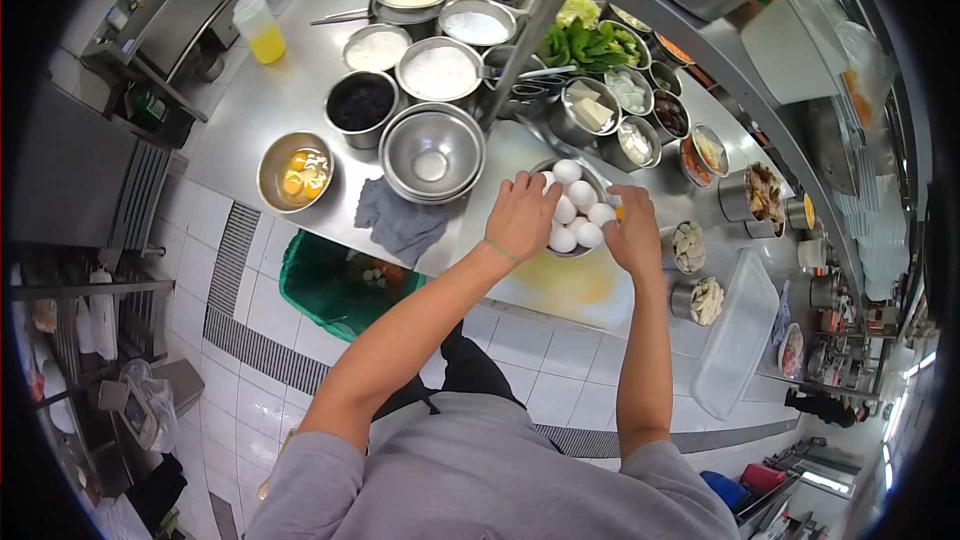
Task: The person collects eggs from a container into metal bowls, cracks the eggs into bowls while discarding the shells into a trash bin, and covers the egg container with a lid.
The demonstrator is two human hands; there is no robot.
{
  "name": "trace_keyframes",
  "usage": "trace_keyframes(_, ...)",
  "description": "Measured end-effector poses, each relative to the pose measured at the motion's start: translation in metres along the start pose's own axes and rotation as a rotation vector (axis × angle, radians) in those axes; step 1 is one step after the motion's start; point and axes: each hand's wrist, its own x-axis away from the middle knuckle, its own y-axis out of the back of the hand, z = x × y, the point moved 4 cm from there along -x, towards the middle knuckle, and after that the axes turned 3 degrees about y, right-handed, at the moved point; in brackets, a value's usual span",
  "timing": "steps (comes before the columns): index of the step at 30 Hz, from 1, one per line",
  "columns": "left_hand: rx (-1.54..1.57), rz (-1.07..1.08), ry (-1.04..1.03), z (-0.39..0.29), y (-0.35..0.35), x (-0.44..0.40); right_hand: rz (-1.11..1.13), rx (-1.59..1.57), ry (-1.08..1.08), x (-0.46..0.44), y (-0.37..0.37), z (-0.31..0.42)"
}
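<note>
A metal bowl point(549, 166) heaped with white eggs point(580, 194) stands on the cutting board point(565, 285). On its left side, my left hand point(524, 212) has its fingers bent over the rim, beside the eggs. My right hand point(636, 232) is curled at the right side of the bowl, thumb close to an egg; its grip is partly hidden. A small yellow-orange patch shows by the right fingers. Farther left, another metal bowl point(264, 180) contains several cracked eggs with yolks point(305, 174).
Stacked empty metal bowls point(432, 162) and a grey cloth point(402, 220) lie left of the board. Containers of white powder point(438, 70) and dark food point(361, 103) stand behind. A green-lined bin point(310, 275) sits below the counter edge. A shelf post point(516, 50) rises behind the board.
</note>
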Motion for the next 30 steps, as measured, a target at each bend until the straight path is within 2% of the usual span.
trace_keyframes(1,-0.102,0.037,0.004,-0.003,-0.012,-0.010,0.109,-0.015,-0.013,0.001,-0.002,-0.018)
trace_keyframes(2,-0.103,0.039,0.003,-0.006,-0.016,-0.018,0.109,-0.017,-0.016,0.000,-0.001,-0.024)
trace_keyframes(4,-0.129,-0.131,-0.241,-0.021,-0.016,-0.028,0.357,-0.049,0.006,0.000,-0.010,-0.032)
trace_keyframes(5,-0.132,-0.130,-0.240,-0.021,-0.024,-0.036,0.344,-0.065,0.066,-0.002,-0.013,-0.033)
trace_keyframes(7,-0.248,0.043,-0.386,-0.024,-0.044,-0.049,0.377,-0.042,0.078,-0.006,-0.013,-0.036)
trace_keyframes(9,-0.273,0.084,-0.385,-0.024,-0.054,-0.056,0.415,-0.020,0.106,-0.009,-0.012,-0.035)
trace_keyframes(11,-0.238,0.100,-0.356,-0.020,-0.053,-0.054,0.382,-0.192,-0.018,-0.010,-0.007,-0.042)
trace_keyframes(12,-0.252,0.092,-0.342,-0.019,-0.044,-0.048,0.383,-0.198,0.003,-0.007,-0.011,-0.049)
trace_keyframes(14,0.056,-0.073,-0.218,-0.017,-0.016,-0.036,0.110,-0.804,-0.280,-0.004,-0.018,-0.076)
trace_keyframes(15,0.211,-0.101,-0.152,-0.017,0.005,-0.027,0.017,-0.974,-0.275,-0.009,-0.014,-0.067)
trace_keyframes(16,0.205,-0.106,-0.144,-0.013,0.013,-0.016,0.026,-0.978,-0.267,-0.019,-0.015,-0.056)
trace_keyframes(18,0.571,-0.269,0.021,0.005,0.034,0.011,-0.122,-1.391,-0.259,-0.053,-0.019,-0.021)
trace_keyframes(20,0.631,-0.266,0.163,0.019,0.060,0.048,0.022,-1.873,-0.222,-0.093,-0.036,0.017)
trace_keyframes(22,0.649,-0.324,0.281,0.032,0.085,0.089,0.066,-2.037,-0.245,-0.131,-0.053,0.047)
trace_keyframes(24,0.742,-0.318,0.457,0.054,0.093,0.135,-0.145,-1.917,-0.225,-0.165,-0.076,0.055)
trace_keyframes(25,0.718,-0.357,0.506,0.060,0.102,0.156,-0.268,-1.843,-0.283,-0.176,-0.085,0.057)
trace_keyframes(26,0.694,-0.396,0.555,0.066,0.111,0.176,-0.257,-1.849,-0.276,-0.187,-0.094,0.063)
trace_keyframes(28,0.655,-0.438,0.689,0.088,0.112,0.221,-0.481,-1.571,-0.567,-0.194,-0.111,0.059)
trace_keyframes(29,0.640,-0.486,0.728,0.092,0.119,0.238,-0.357,-1.533,-0.468,-0.197,-0.118,0.065)
trace_keyframes(30,0.627,-0.509,0.773,0.098,0.121,0.256,-0.348,-1.536,-0.465,-0.198,-0.123,0.065)
